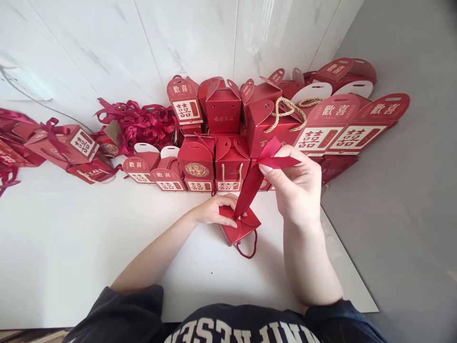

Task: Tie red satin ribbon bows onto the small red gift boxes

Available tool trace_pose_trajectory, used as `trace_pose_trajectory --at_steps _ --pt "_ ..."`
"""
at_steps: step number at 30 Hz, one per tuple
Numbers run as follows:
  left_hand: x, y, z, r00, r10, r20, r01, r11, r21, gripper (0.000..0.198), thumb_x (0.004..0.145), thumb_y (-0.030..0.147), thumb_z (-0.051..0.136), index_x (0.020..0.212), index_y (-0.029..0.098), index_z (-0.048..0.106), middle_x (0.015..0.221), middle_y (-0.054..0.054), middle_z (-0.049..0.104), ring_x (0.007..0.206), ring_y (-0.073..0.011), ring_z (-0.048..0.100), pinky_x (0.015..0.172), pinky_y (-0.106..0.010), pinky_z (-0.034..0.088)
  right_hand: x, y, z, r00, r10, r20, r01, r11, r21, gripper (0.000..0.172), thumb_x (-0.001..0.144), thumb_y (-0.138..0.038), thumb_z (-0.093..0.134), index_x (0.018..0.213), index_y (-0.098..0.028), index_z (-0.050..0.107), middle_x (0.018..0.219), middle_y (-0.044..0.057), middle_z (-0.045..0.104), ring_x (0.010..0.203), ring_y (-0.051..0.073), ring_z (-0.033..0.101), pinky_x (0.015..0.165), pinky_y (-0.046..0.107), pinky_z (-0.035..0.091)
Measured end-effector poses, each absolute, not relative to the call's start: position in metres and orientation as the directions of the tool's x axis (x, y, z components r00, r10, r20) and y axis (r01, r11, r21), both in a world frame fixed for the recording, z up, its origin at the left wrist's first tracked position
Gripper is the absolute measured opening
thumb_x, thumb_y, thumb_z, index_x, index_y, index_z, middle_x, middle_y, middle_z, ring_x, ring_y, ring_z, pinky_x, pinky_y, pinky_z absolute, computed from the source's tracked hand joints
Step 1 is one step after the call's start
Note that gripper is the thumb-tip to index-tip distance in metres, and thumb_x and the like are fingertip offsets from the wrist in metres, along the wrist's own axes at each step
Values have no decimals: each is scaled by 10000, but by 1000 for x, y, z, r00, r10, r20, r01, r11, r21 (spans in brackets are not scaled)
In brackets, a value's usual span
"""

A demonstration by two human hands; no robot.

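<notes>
A small red gift box [250,220] with a dark red rope handle [255,248] stands on the white table in front of me. My left hand [218,210] rests on its top, fingers curved around the closed flaps. A dark red satin ribbon [247,190] runs up from the middle of the box top. Its upper ends are pinched between the thumb and fingers of my right hand [298,183], raised above and to the right of the box. The ribbon is drawn fairly straight between box and hand. How it passes through the flaps is hidden by my left fingers.
Stacked red gift boxes [197,164], some with gold rope handles [282,114], line the back of the white table [160,267]. Behind them is a heap of loose ribbons [143,121]. Ribbon-tied boxes [59,143] lie at left. A grey wall [400,200] bounds the right side.
</notes>
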State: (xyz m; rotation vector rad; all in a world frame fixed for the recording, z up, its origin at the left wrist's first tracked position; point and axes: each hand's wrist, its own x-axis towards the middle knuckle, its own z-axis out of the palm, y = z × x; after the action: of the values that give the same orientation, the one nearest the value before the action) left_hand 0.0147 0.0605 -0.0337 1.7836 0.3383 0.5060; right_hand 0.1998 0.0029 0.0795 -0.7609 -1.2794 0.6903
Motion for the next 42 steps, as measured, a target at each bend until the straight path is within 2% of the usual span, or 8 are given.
trace_pose_trajectory --at_steps 10,20,23,26,29,31,35,42 --pt "19 67 -37 862 464 205 -60 -308 950 131 776 268 764 840 156 787 896 -120 767 957 -236 692 896 -349 532 202 -5 85 156 714 683 -24 694 -720 119 811 -240 750 742 -215 655 654 -13 597 554 120 527 486 266 447" --pt "23 64 -38 870 457 186 -43 -306 951 133 738 294 799 807 180 805 863 -111 778 982 -238 669 929 -366 516 206 0 79 192 835 516 -130 543 -830 192 859 -290 702 754 -198 571 536 -68 535 365 64 468 324 183 353" --pt "24 64 -35 874 449 186 -40 -315 948 132 737 295 800 808 184 807 852 -109 777 982 -238 658 946 -376 497 223 9 67 262 860 438 -62 468 -882 226 854 -359 701 789 -206 548 543 -67 560 406 94 556 383 196 453" --pt "24 63 -34 878 443 184 -40 -315 948 128 746 286 793 820 182 806 856 -108 777 981 -230 647 952 -377 487 249 10 46 273 901 337 133 312 -941 270 849 -414 684 996 -213 576 801 15 688 673 172 698 572 286 566" --pt "24 65 -37 881 441 172 -29 -313 949 119 753 284 786 800 176 804 863 -117 773 995 -226 630 943 -372 491 266 -6 22 218 924 314 561 145 -815 341 849 -386 673 1133 -213 594 1142 104 669 997 259 669 817 404 543" --pt "23 66 -40 879 440 185 -35 -328 944 111 745 283 791 765 174 800 821 -116 767 980 -223 619 923 -365 499 267 -23 8 173 963 208 715 22 -699 204 905 -373 583 983 -199 658 970 94 702 832 257 670 770 426 520" --pt "24 68 -45 877 426 223 -56 -369 928 106 731 276 801 693 179 784 694 -95 732 914 -214 602 868 -350 509 247 -52 -12 -77 993 92 633 120 -765 211 948 -330 525 973 -224 706 944 67 668 875 223 634 804 369 500" --pt "25 68 -41 882 407 239 -63 -401 914 140 735 267 797 637 176 760 642 -77 706 883 -208 602 905 -361 498 218 -57 -29 -65 980 186 489 193 -850 181 915 -279 578 1024 -215 708 1039 85 579 1033 234 572 932 388 461"
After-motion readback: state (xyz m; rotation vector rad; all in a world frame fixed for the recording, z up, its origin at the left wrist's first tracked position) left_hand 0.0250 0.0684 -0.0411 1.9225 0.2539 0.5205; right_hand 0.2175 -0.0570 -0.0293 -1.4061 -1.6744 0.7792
